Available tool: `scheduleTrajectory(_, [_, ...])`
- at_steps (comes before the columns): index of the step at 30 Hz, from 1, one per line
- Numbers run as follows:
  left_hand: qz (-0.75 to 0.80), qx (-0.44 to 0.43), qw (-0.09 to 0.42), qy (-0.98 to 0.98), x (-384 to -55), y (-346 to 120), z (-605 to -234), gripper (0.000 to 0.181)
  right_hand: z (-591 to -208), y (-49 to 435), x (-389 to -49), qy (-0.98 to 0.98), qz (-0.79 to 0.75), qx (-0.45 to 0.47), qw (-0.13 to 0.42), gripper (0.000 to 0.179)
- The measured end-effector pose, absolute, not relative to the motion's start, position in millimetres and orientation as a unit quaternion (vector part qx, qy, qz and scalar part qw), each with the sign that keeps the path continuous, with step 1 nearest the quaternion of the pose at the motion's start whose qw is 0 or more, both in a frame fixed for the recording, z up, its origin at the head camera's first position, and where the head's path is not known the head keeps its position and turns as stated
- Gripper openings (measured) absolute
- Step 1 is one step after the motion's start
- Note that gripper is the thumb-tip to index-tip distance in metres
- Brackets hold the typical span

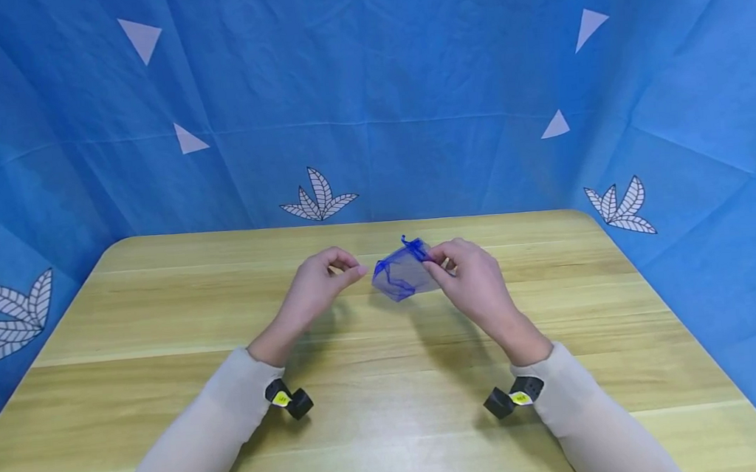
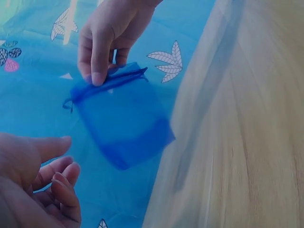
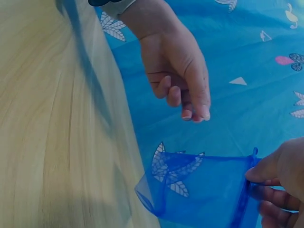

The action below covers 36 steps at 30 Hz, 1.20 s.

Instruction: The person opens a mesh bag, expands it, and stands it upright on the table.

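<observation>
A small sheer blue drawstring pouch (image 1: 402, 270) hangs above the table, with dark blue folds at its lower end. My right hand (image 1: 471, 277) pinches it by the gathered drawstring edge between thumb and fingers. In the left wrist view the pouch (image 2: 124, 121) looks flat and see-through, with a small cord loop at one side. My left hand (image 1: 321, 281) is just left of the pouch, apart from it, with loosely bent fingers. The left wrist view shows a gap between its thumb (image 2: 52, 146) and fingers. Nothing is held there.
Below both hands spreads a light wooden table (image 1: 381, 443). A blue curtain (image 1: 366, 81) with white triangles and leaf prints stands behind the table and along its sides. Each wrist wears a small black camera, such as the left one (image 1: 291, 400).
</observation>
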<state>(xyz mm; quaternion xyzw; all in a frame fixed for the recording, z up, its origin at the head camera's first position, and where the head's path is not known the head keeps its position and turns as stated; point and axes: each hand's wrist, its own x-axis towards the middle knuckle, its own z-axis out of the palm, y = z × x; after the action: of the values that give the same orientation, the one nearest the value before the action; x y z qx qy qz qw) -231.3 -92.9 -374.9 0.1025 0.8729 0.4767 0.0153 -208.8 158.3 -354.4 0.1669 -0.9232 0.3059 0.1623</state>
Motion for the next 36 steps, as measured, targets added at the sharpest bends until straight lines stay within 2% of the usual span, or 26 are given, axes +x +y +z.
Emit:
scheduleTrajectory(5, [0.457,0.123,0.002,0.881,-224.6,-87.6,-370.9,0.016,-355.2,155.8,-207.7,-0.925,0.282,0.182,0.178,0.008])
scheduleTrajectory(12, [0.391,0.185,-0.052,0.900,-215.1,-77.9,-367.5,0.018,-357.8,151.7,-206.2,-0.924,0.251,0.213,0.193,0.010])
scheduleTrajectory(24, [0.289,0.295,-0.207,0.887,-204.5,-72.5,-366.2,0.021,-359.7,146.2,-204.8,-0.898,0.203,0.297,0.252,0.010])
scheduleTrajectory(30, [0.252,0.337,-0.270,0.866,-204.1,-72.4,-367.4,0.022,-358.3,144.6,-203.5,-0.890,0.183,0.330,0.257,0.011])
scheduleTrajectory(36, [0.208,0.371,-0.278,0.861,-201.4,-70.2,-365.7,0.027,-359.8,142.0,-201.4,-0.878,0.161,0.363,0.268,0.012])
